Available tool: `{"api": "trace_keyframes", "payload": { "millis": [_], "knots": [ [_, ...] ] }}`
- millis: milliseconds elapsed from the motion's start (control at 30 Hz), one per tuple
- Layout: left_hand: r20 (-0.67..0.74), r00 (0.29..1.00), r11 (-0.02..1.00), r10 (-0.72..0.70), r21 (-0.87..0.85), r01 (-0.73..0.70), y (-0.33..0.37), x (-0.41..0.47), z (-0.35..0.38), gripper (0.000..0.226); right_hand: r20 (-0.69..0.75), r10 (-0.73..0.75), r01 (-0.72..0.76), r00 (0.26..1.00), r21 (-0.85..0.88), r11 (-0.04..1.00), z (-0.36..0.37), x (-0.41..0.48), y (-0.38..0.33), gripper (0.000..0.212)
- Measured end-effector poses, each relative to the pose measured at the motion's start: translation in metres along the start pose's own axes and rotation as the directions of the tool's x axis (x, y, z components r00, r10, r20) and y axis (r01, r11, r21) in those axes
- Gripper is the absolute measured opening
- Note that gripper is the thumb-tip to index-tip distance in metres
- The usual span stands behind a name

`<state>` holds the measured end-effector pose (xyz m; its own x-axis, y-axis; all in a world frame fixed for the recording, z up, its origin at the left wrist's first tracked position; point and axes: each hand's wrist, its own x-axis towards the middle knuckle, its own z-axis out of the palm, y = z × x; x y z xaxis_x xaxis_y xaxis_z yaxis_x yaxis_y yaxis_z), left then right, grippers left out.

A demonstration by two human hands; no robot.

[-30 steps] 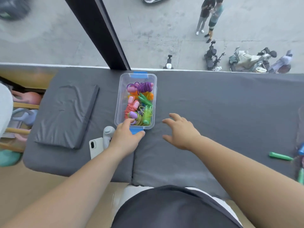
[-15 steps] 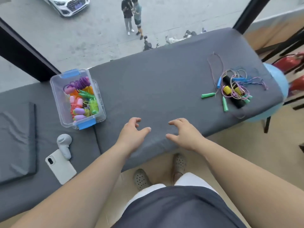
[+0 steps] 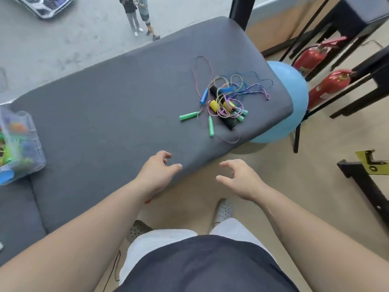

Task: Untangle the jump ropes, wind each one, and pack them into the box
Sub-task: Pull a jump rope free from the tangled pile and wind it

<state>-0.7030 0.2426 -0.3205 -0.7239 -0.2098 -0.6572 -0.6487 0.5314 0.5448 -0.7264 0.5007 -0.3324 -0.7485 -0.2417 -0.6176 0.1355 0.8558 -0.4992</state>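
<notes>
Both hands hang empty near the front edge of the grey padded bench. Left hand hovers over the bench edge with its fingers loosely bent and the thumb pointing forward, gripping nothing. Right hand is beside it, over the floor just off the bench, fingers half curled and spread, also holding nothing.

Ahead of them, near the bench's far right end, the jump ropes lie in one knotted heap. Thin cords in pink, purple and blue loop over one another, and one long pinkish loop trails out toward the window side. Short plastic handles stick out of the heap: a green handle and a second green one on the near side, a blue handle on the left, a yellow piece in the middle, and a long black grip under the cords.

Well apart from the heap, at the left edge of view, stands the clear plastic box, partly cut off and blurred, with bright wound ropes inside and a blue latch on its near end.

A blue ball sits past the bench's right end, with two red fire extinguishers beyond it.
</notes>
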Motion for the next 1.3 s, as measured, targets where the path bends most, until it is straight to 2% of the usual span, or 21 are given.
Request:
{"api": "trace_keyframes", "payload": {
  "millis": [200, 367, 633, 800, 967, 1067, 1167, 1300],
  "knots": [
    [0.012, 0.999, 0.998, -0.031, 0.053, 0.031, 0.079, 0.015, 0.071, 0.052, 0.016, 0.044, -0.043, 0.999, -0.037, 0.998, -0.085, 0.021, 0.075, 0.052],
    [0.008, 0.998, 0.995, -0.057, 0.088, 0.056, 0.111, 0.046, 0.092, 0.054, 0.042, -0.013, 0.016, 0.999, -0.074, 0.997, -0.123, 0.067, 0.088, 0.053],
    [0.032, 0.988, 0.982, -0.152, 0.116, 0.148, 0.125, 0.13, 0.084, 0.057, 0.144, 0.022, 0.009, 0.989, -0.212, 0.977, -0.15, 0.14, 0.089, 0.052],
    [0.018, 0.989, 0.976, -0.144, 0.167, 0.139, 0.145, 0.18, 0.081, 0.061, 0.106, 0.043, -0.014, 0.993, -0.262, 0.965, -0.168, 0.201, 0.084, 0.055],
    [-0.029, 0.994, 0.976, -0.105, 0.19, 0.108, 0.164, 0.223, 0.078, 0.061, -0.015, -0.028, 0.024, 1.0, -0.184, 0.983, -0.176, 0.262, 0.064, 0.058],
    [-0.06, 0.996, 0.98, -0.067, 0.181, 0.077, 0.175, 0.254, 0.078, 0.062, -0.004, -0.05, 0.049, 0.999, -0.131, 0.99, -0.183, 0.302, 0.049, 0.056],
    [-0.086, 0.996, 0.987, -0.037, 0.155, 0.05, 0.186, 0.285, 0.083, 0.057, 0.072, -0.043, 0.056, 0.996, -0.188, 0.981, -0.185, 0.338, 0.041, 0.045],
    [-0.055, 0.998, 0.983, -0.034, 0.178, 0.043, 0.195, 0.326, 0.097, 0.051, 0.127, -0.027, 0.054, 0.992, -0.214, 0.975, -0.185, 0.363, 0.048, 0.013]
  ]
}}
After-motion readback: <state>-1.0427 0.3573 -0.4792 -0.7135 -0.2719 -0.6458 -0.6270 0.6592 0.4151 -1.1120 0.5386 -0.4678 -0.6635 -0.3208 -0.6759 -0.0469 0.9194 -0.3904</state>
